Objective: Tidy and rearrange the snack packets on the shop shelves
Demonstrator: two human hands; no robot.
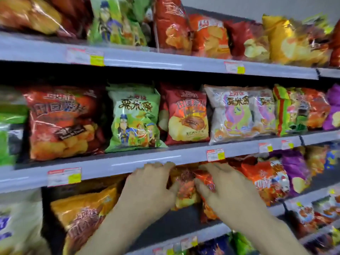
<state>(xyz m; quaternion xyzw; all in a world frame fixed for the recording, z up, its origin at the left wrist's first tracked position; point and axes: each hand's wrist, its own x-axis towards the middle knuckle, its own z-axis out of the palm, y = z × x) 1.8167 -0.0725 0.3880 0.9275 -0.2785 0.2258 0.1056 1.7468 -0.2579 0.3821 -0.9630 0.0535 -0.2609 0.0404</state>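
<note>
The left hand (150,183) and the right hand (228,192) each gripped one side of an orange-red snack packet (185,190), fingers curled round its edges and thumbs on its front. The packet stood on the lower shelf (174,226), just beneath the middle shelf's price rail (128,164), between an orange packet (82,218) and a red packet (263,181).

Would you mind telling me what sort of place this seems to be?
Most likely a shop's snack aisle: tiered shelves packed with crisp packets, with price tags along the shelf edges.

The head camera faces the shelves (147,161) from close range, turned slightly to the right.
</note>
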